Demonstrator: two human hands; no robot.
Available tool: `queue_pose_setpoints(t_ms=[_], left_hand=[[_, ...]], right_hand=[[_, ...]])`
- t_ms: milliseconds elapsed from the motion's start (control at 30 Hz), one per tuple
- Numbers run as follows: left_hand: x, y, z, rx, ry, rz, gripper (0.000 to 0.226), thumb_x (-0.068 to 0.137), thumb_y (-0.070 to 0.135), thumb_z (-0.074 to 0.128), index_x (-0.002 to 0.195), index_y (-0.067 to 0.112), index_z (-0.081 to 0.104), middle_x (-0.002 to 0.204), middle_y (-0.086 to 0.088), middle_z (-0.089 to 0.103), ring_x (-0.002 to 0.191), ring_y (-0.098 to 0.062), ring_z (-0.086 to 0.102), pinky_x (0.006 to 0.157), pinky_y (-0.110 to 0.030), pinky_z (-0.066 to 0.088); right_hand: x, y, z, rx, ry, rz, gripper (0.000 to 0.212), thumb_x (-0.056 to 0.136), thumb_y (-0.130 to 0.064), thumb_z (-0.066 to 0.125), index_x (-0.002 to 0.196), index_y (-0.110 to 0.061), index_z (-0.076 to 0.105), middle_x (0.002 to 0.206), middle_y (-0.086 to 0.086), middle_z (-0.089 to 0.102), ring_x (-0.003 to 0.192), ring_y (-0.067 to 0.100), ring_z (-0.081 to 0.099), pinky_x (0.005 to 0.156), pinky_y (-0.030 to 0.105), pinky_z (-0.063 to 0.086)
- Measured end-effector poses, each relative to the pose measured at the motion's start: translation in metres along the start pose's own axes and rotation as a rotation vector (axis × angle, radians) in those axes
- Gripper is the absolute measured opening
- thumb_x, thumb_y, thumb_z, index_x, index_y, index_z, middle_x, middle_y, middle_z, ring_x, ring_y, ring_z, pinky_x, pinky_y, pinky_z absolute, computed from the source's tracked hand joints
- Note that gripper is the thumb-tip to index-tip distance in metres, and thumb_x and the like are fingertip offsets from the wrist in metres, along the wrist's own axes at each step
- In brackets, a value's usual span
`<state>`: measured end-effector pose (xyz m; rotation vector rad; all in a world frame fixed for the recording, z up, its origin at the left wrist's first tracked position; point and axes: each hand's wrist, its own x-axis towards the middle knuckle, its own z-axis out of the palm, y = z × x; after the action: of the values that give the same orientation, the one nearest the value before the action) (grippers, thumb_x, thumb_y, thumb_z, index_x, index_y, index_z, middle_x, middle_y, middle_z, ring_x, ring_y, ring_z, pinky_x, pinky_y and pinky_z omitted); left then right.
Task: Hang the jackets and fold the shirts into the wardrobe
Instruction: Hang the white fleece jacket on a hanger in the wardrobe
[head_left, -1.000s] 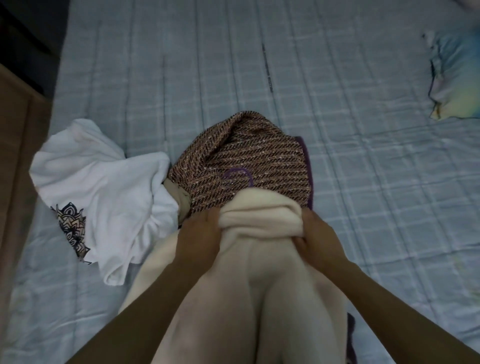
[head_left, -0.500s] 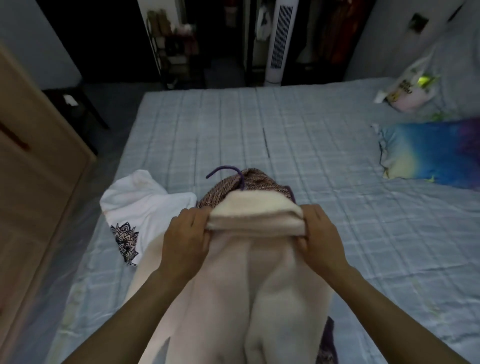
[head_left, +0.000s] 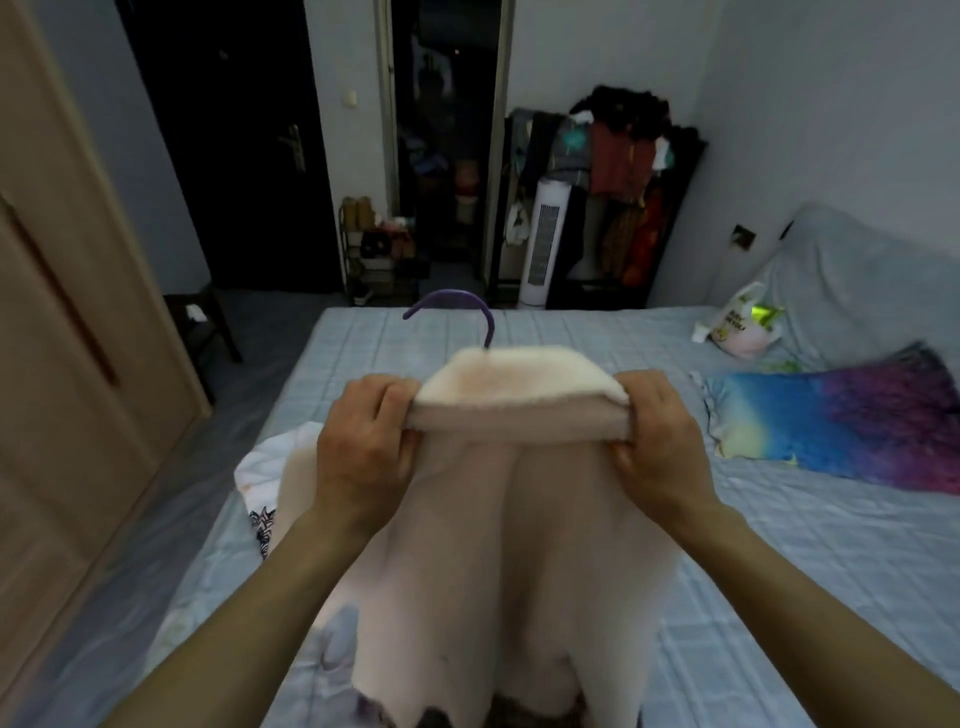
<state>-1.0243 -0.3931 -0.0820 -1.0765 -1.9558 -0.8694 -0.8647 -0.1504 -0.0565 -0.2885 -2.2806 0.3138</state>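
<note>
The left hand (head_left: 363, 447) and the right hand (head_left: 662, 441) each pinched an end of the cream jacket's (head_left: 498, 545) folded collar, fingers curled into the fleece, holding it raised over the bed (head_left: 779, 571). A purple hanger hook (head_left: 457, 312) rose at twelve o'clock from the collar. A white shirt (head_left: 260, 478) lay on the bed at nine o'clock of the jacket, with the wooden wardrobe (head_left: 67, 364) further left.

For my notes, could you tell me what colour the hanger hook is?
Purple; the hanger hook rises above the cream jacket, clearest in the head view.
</note>
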Motion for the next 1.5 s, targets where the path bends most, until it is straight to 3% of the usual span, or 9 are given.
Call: queue_pose_setpoints(t_ms=[300, 633, 733, 833, 1000, 1100, 1267, 1367, 1500], left_hand=[[-0.014, 0.060, -0.096, 0.219, 0.049, 0.001, 0.025, 0.082, 0.002, 0.063, 0.107, 0.005, 0.058, 0.102, -0.015, 0.058, 0.086, -0.036, 0.056, 0.068, -0.047, 0.049], [-0.077, 0.114, -0.222, 0.483, 0.046, -0.084, 0.028, 0.084, 0.008, 0.062, 0.111, 0.011, 0.055, 0.104, -0.009, 0.056, 0.088, -0.032, 0.054, 0.071, -0.042, 0.048], [-0.100, 0.118, -0.269, 0.600, 0.081, -0.096, 0.027, 0.084, 0.010, 0.055, 0.110, 0.012, 0.052, 0.105, -0.004, 0.050, 0.088, -0.029, 0.048, 0.073, -0.036, 0.041], [-0.126, 0.114, -0.317, 0.699, 0.096, -0.164, 0.033, 0.079, 0.010, 0.055, 0.111, 0.013, 0.049, 0.104, -0.001, 0.044, 0.088, -0.028, 0.046, 0.073, -0.033, 0.036], [-0.183, 0.104, -0.406, 0.819, 0.119, -0.309, 0.033, 0.080, 0.009, 0.060, 0.111, 0.012, 0.050, 0.107, -0.002, 0.048, 0.089, -0.032, 0.052, 0.070, -0.037, 0.046], [-0.218, 0.097, -0.465, 0.875, 0.133, -0.378, 0.029, 0.085, 0.017, 0.053, 0.114, 0.013, 0.051, 0.109, -0.002, 0.050, 0.092, -0.030, 0.054, 0.070, -0.036, 0.047], [-0.272, 0.079, -0.563, 0.954, 0.125, -0.448, 0.032, 0.082, 0.009, 0.062, 0.113, 0.011, 0.053, 0.107, -0.008, 0.058, 0.091, -0.029, 0.055, 0.073, -0.032, 0.043], [-0.299, 0.073, -0.614, 1.012, 0.114, -0.476, 0.028, 0.085, 0.013, 0.055, 0.113, 0.008, 0.056, 0.107, -0.008, 0.058, 0.093, -0.027, 0.052, 0.073, -0.030, 0.042], [-0.325, 0.066, -0.667, 1.035, 0.152, -0.496, 0.030, 0.084, 0.010, 0.048, 0.111, 0.003, 0.060, 0.106, -0.011, 0.059, 0.094, -0.029, 0.053, 0.070, -0.035, 0.045]], right_hand=[[-0.014, -0.039, -0.051, 0.138, 0.058, -0.144, 0.037, 0.070, 0.007, 0.065, 0.100, -0.012, 0.058, 0.095, 0.005, 0.052, 0.077, 0.021, 0.050, 0.058, 0.035, 0.045], [-0.045, -0.110, -0.051, 0.438, -0.015, -0.276, 0.054, 0.064, 0.011, 0.066, 0.110, -0.015, 0.052, 0.103, 0.006, 0.051, 0.086, 0.019, 0.047, 0.069, 0.025, 0.035], [-0.050, -0.154, -0.044, 0.538, -0.055, -0.375, 0.054, 0.069, 0.007, 0.068, 0.112, -0.018, 0.048, 0.104, 0.008, 0.053, 0.085, 0.021, 0.051, 0.070, 0.027, 0.038], [-0.056, -0.203, -0.035, 0.607, -0.095, -0.478, 0.049, 0.071, -0.006, 0.069, 0.112, -0.020, 0.047, 0.102, 0.006, 0.053, 0.084, 0.012, 0.045, 0.066, 0.025, 0.038], [-0.075, -0.306, -0.014, 0.776, -0.155, -0.607, 0.036, 0.075, -0.021, 0.062, 0.109, -0.020, 0.049, 0.098, -0.006, 0.047, 0.081, 0.008, 0.046, 0.063, 0.020, 0.035], [-0.093, -0.376, -0.002, 0.842, -0.210, -0.668, 0.035, 0.074, -0.016, 0.064, 0.107, -0.019, 0.050, 0.097, -0.009, 0.045, 0.081, 0.008, 0.048, 0.063, 0.017, 0.035], [-0.130, -0.492, 0.017, 0.972, -0.300, -0.734, 0.030, 0.079, -0.014, 0.064, 0.105, -0.021, 0.048, 0.096, -0.002, 0.052, 0.081, 0.015, 0.053, 0.066, 0.032, 0.048], [-0.155, -0.552, 0.022, 1.014, -0.414, -0.731, 0.025, 0.083, -0.018, 0.060, 0.097, -0.030, 0.044, 0.092, -0.006, 0.050, 0.077, 0.014, 0.052, 0.065, 0.035, 0.048], [-0.182, -0.618, 0.032, 1.037, -0.509, -0.755, 0.035, 0.088, -0.014, 0.067, 0.094, -0.037, 0.041, 0.090, -0.010, 0.050, 0.078, 0.007, 0.052, 0.066, 0.033, 0.049]])
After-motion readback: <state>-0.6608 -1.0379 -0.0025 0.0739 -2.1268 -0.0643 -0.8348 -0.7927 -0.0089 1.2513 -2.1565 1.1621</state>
